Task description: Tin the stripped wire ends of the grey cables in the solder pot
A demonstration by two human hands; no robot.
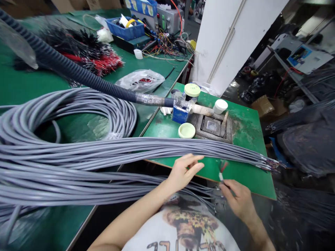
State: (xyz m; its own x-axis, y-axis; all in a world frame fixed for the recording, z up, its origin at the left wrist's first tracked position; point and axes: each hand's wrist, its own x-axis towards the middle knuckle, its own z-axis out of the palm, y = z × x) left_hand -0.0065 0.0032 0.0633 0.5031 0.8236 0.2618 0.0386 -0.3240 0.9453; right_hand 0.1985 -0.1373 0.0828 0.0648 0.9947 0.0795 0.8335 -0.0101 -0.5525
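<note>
My right hand (237, 199) pinches a grey cable near its stripped end (222, 173), where thin red and dark wires fan out, slightly blurred. Just left of it, my left hand (184, 171) is held with thumb and forefinger apart and nothing between them. Behind the left hand, a thick bundle of grey cables (167, 144) runs across the bench to stripped ends (270, 164) at the right. A second, lower bundle (125, 188) passes beneath my left forearm, its ends hanging near my lap. Both bundles lead from the left, beside a large grey coil (70, 94).
A black corrugated hose (86, 75) reaches over to a blue box (180, 113). Beside it are a solder pot (211, 125), a pale green lid (186, 130) and a white cup (220, 106). Red and black wires (89, 57) lie at the back left, near a blue bin (127, 32).
</note>
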